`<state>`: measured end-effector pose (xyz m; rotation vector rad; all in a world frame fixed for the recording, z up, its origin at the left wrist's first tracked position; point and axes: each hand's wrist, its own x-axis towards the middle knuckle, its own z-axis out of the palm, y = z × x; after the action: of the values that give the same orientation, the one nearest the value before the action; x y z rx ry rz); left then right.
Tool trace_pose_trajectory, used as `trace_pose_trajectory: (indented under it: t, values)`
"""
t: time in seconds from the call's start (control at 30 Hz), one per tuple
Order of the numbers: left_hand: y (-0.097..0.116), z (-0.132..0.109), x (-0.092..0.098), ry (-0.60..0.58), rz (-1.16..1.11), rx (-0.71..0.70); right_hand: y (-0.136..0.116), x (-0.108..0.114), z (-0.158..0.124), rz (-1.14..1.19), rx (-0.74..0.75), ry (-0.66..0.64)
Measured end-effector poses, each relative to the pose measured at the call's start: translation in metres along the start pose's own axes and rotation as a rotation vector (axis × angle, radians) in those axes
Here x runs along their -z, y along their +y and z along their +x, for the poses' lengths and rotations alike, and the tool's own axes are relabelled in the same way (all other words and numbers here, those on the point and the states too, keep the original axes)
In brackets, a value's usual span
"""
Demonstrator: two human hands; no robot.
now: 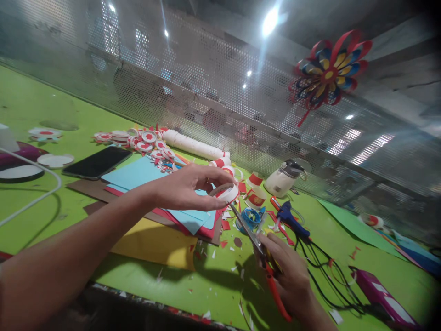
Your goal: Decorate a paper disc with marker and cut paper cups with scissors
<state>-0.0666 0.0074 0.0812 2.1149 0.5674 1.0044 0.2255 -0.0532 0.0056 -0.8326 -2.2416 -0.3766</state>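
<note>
Between the thumb and fingers of my left hand point(193, 186) is a white paper ring point(229, 194) with a red edge, held above the table. My right hand point(291, 266) grips scissors point(275, 287) with red-orange handles. Their blades point up and left, with the tips close to the ring's lower side; whether they touch it I cannot tell. Below the blades, a blue roll of tape point(251, 218) lies among red and white paper scraps. Under my left forearm are stacked sheets of light blue paper point(138, 174), with red, brown and yellow sheets point(155, 243).
A blue glue gun point(291, 218) with black cables lies right of centre. Behind it stands a white jug point(283, 179). Farther left are a phone point(98, 162) and piled red-and-white paper pieces point(144, 142). A purple box point(382, 294) sits at right. Perforated metal mesh point(206, 105) borders the table's back.
</note>
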Motion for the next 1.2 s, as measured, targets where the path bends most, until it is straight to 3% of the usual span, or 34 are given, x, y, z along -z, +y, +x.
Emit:
trace_pose_trajectory:
  t: [0.63, 1.2]
  values:
    - [0.0046, -0.0002, -0.0008, 0.013, 0.003, -0.040, -0.0021, -0.0002, -0.0042, -0.014, 0.022, -0.013]
    - [0.0001, 0.0004, 0.0008, 0.015, 0.030, -0.019, 0.0023, -0.0045, -0.0059, 0.034, -0.056, -0.050]
